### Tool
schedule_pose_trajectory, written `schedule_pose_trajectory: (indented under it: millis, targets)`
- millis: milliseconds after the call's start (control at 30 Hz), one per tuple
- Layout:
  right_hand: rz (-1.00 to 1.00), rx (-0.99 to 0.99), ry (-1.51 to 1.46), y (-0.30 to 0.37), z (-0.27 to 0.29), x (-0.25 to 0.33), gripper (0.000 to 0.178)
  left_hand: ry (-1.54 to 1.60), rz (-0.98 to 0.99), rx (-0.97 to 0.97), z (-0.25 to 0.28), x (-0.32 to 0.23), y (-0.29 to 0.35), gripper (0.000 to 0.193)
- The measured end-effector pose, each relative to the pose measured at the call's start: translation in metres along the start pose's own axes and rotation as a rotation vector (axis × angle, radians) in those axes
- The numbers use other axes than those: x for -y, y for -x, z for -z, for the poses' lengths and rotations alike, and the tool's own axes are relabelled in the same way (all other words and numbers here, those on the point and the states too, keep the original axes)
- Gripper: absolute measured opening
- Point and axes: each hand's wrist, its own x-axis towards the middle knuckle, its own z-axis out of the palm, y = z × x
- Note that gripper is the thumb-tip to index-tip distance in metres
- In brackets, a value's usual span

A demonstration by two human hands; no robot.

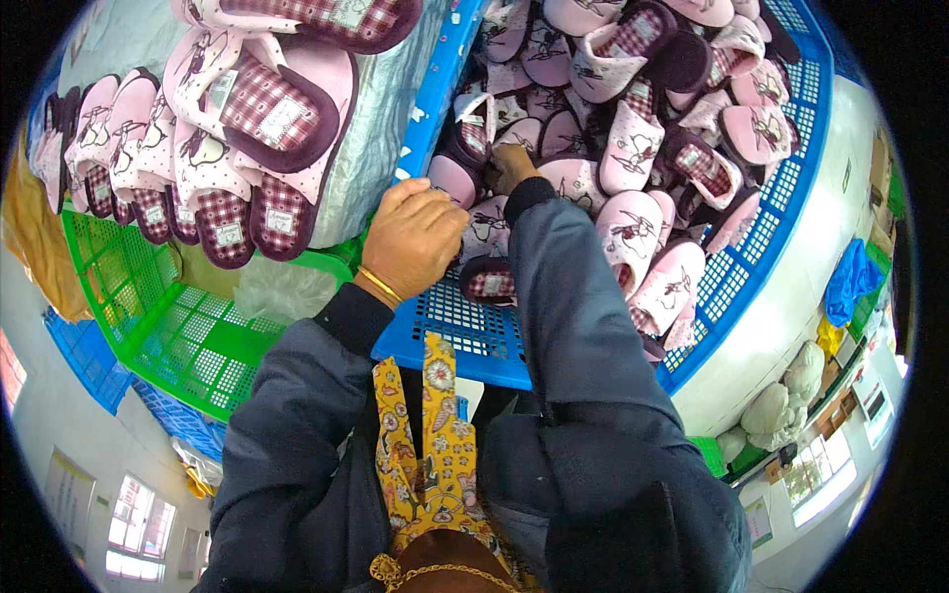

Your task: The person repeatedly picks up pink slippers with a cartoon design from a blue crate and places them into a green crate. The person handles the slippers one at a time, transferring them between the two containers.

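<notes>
Fingers [435, 206] of the left hand [413, 242] curl close together over the near left part of the crate [484, 366]; whether they grip its rim, a slipper or nothing, I cannot tell. Those of the right hand [516, 168] reach down among the slippers [633, 148] heaped in the crate, left of the heap's middle. Their tips are hidden between slippers, so I cannot tell whether they are apart or clamped on one.

The heap fills most of the blue crate. Its slippers are pink with dark edges and a printed figure, plaid inside, and they lie at all angles, some on their sides. One [489, 282] lies near the crate's near side, between the two forearms, its plaid opening toward the near side.

To the left, more slippers stand in a slanting row [222, 193], plaid heels near and pink toes far. Another [282, 119] lies across the right end of the row. Right of these is a silvery sheet [386, 109]. Nearer, a green basket [188, 395] has a clear bag [287, 289] in it.

Dark sleeves [583, 306] cover both arms; a gold bracelet [379, 284] circles the left wrist. Far right hangs a blue bag [852, 282], with pale sacks [786, 400] nearer.
</notes>
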Motion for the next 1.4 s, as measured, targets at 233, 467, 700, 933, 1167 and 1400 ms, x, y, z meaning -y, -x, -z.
schedule_pose_trajectory:
  millis: [233, 467, 700, 933, 1167, 1400]
  targets:
    - [-0.241, -0.317, -0.335, -0.042, -0.095, -0.005, 0.013, 0.030, 0.029, 0.017, -0.005, 0.001, -0.002, 0.012]
    - [-0.441, -0.226, -0.403, -0.008, -0.043, 0.008, 0.031, 0.030, -0.007, 0.057, -0.007, -0.005, -0.013, 0.013]
    - [-1.086, -0.774, -2.316, -0.040, -0.034, 0.027, 0.057, 0.011, 0.004, 0.067, -0.007, -0.014, -0.020, 0.011]
    - [-0.912, -0.788, -2.526, -0.033, -0.055, 0.008, 0.047, -0.026, -0.042, 0.081, -0.008, -0.019, -0.027, 0.009]
    - [-0.561, -0.697, -2.790, 0.053, -0.002, 0.059, 0.017, -0.042, -0.004, 0.035, -0.005, -0.014, -0.016, 0.010]
    - [-0.084, -0.596, -2.783, 0.179, 0.090, 0.106, 0.012, -0.090, -0.045, -0.022, -0.007, -0.013, -0.013, 0.016]
